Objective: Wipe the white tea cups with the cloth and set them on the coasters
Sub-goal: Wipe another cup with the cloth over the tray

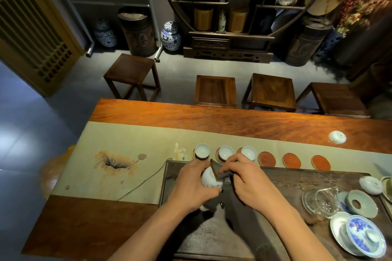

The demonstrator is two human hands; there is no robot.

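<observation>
Tea tray (275, 176): glass pitcher (320, 202) beside saucer (362, 203).

Over a dark tea tray (275, 178), the left hand (192, 186) wraps a white cup (210, 179) tipped on its side while the right hand (246, 180) presses a dark cloth (222, 175) against it. Three white cups (202, 150) sit on coasters behind; three red coasters (291, 160) lie bare on the surface (233, 121).
</observation>
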